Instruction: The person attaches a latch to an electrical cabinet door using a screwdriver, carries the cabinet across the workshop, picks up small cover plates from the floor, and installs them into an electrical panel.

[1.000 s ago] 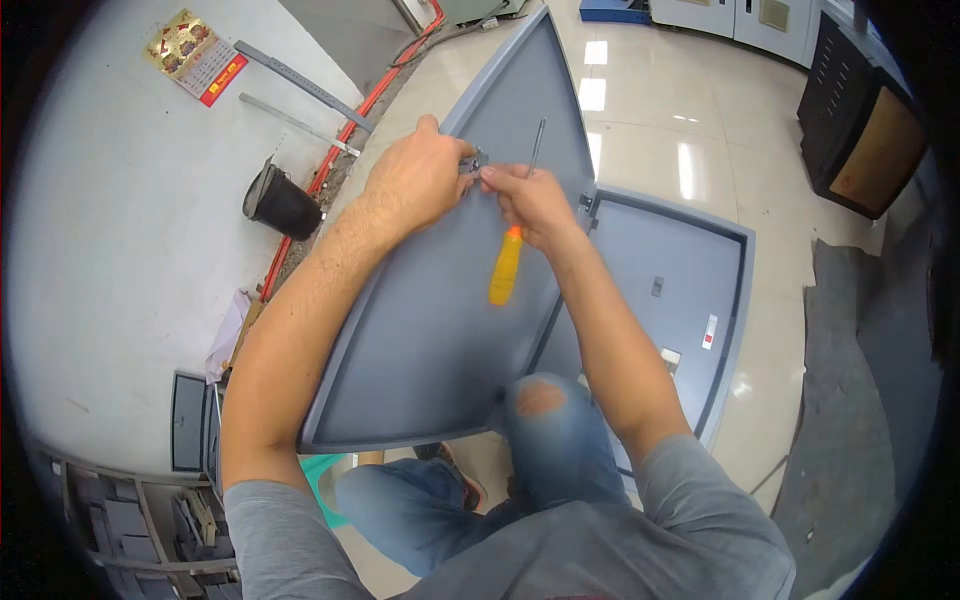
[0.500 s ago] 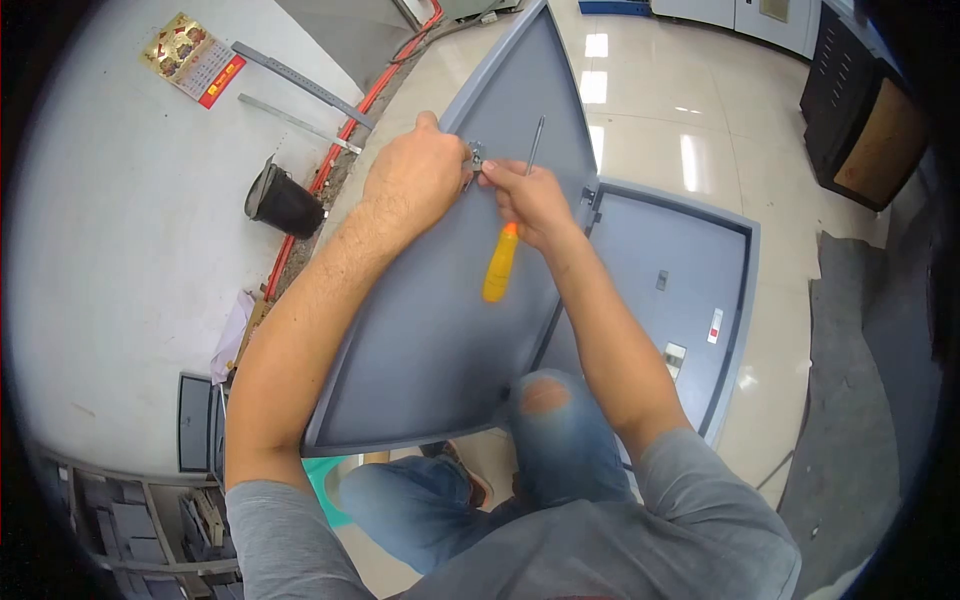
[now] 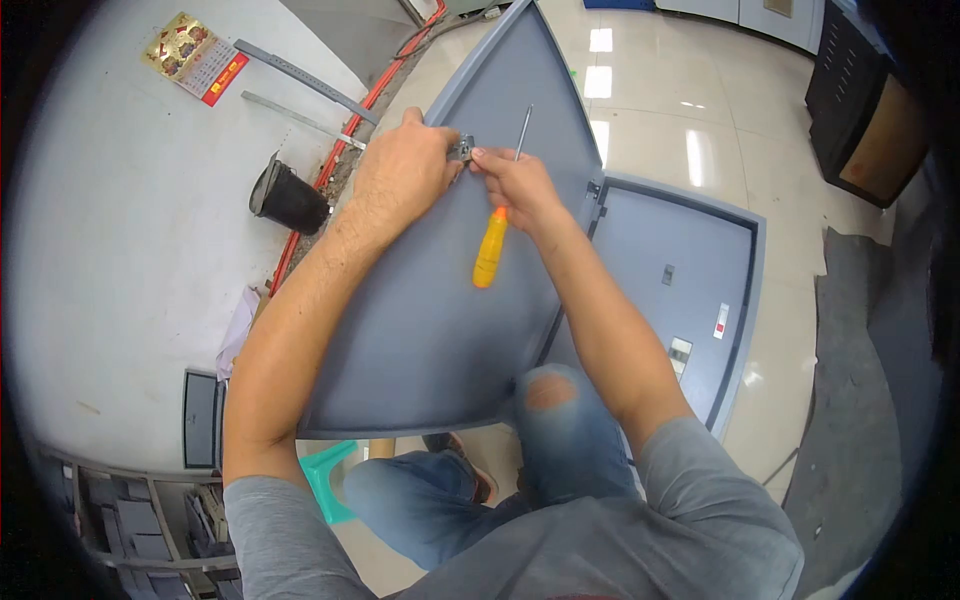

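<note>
A grey metal cabinet door (image 3: 440,330) stands open in front of me. A small silvery metal lock part (image 3: 463,150) is at its left edge. My left hand (image 3: 405,165) is closed around that edge, its thumb and fingers at the lock part. With my right hand (image 3: 518,188) I hold a screwdriver with a yellow handle (image 3: 489,250); the handle points down and the shaft sticks up past the knuckles. The right thumb and forefinger pinch at the lock part's right side. My fingers partly hide the lock part.
The cabinet body (image 3: 640,235), with small cut-outs, adjoins the door on the right. A black bucket (image 3: 290,200) and a calendar (image 3: 195,55) are at left. A green stool (image 3: 325,480) is below the door. A dark mat (image 3: 850,400) lies at right.
Both hands have shifted slightly up and left in view with the lock part. The screwdriver has moved the same way, still in the right hand.
</note>
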Tool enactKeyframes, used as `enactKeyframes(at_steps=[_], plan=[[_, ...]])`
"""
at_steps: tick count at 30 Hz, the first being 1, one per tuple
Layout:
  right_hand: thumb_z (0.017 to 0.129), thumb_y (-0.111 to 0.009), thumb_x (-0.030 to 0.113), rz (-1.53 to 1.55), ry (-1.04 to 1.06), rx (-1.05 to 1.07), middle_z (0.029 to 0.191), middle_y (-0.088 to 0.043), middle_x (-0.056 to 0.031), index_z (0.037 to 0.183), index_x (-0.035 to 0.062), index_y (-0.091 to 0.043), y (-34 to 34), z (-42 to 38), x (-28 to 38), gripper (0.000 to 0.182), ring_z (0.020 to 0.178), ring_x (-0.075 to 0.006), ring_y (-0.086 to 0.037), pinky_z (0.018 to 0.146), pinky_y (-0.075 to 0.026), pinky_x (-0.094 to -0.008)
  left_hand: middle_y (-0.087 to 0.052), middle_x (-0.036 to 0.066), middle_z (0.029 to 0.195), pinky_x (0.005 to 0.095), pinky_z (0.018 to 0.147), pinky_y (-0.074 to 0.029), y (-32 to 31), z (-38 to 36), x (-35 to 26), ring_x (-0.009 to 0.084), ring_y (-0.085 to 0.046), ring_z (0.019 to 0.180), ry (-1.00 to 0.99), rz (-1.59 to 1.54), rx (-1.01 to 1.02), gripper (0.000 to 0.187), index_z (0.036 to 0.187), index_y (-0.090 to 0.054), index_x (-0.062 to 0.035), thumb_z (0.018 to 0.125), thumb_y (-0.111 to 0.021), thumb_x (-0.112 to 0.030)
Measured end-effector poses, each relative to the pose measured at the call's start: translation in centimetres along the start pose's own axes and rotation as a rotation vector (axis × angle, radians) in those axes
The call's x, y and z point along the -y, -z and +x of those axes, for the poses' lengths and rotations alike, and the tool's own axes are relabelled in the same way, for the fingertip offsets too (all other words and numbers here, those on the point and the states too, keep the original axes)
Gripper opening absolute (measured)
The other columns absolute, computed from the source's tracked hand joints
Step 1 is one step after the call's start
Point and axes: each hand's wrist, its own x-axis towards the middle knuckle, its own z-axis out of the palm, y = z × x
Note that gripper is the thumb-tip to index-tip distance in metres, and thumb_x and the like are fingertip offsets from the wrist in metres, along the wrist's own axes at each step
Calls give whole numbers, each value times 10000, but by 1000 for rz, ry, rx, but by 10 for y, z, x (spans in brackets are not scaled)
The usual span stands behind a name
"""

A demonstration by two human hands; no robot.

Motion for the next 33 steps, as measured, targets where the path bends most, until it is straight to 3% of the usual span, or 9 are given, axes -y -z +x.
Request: enactKeyframes(at_steps=[1, 4, 7, 10, 16, 22, 33], plan=[[875, -682, 107, -3, 5, 6, 764, -609, -28, 933, 7, -620, -1, 1, 1, 132, 452, -23, -364, 375, -253, -196, -564, 191, 1090, 444, 791, -531, 0, 1, 1, 359, -648, 883, -7, -12, -37, 281, 1045, -718, -111, 816, -715, -274], [903, -657, 160, -10, -27, 11, 580, -445, 49, 840, 43, -607, -3, -6, 1, 142, 424, -36, -284, 378, -214, -221, -567, 185, 1070, 449, 776, -531, 5, 2, -2, 354, -649, 873, 16, -33, 31, 250, 977, -717, -86, 804, -725, -268], [908, -655, 185, 9, -13, 1, 566, -429, 58, 822, 49, -599, -2, -12, 4, 170, 426, -37, -281, 384, -211, -218, -570, 180, 1041, 446, 759, -533, 5, 3, -9, 352, -648, 851, 14, -33, -1, 225, 923, -713, -71, 799, -728, -258], [873, -700, 146, 48, -35, 45, 756, -610, -26, 912, 11, -624, 8, -7, 6, 159, 444, -22, -353, 371, -234, -200, -558, 174, 1035, 436, 747, -538, 3, 3, -11, 347, -649, 829, 10, -24, -18, 226, 894, -710, -65, 784, -742, -259], [861, -696, 119, -178, -15, -19, 741, -616, -14, 932, -17, -644, 12, -26, 22, 162, 447, -16, -346, 388, -247, -201, -531, 160, 1038, 424, 754, -539, 11, 2, -20, 326, -645, 837, -23, 22, 98, 230, 826, -701, -45, 739, -779, -243], [856, -670, 68, -345, 290, -130, 696, -614, 2, 994, -50, -649, 12, -33, 19, 183, 476, -13, -400, 413, -284, -203, -527, 156, 1022, 416, 777, -535, 8, 3, -24, 323, -638, 861, -10, -28, 73, 203, 800, -692, -28, 713, -785, -187], [841, -715, 111, -394, 348, -117, 664, -549, 62, 953, 17, -703, 10, -25, 13, 146, 521, -7, -389, 459, -288, -203, -523, 146, 1005, 407, 764, -533, 5, 3, -13, 312, -632, 846, 1, -72, 73, 183, 785, -687, -34, 704, -769, -176]])
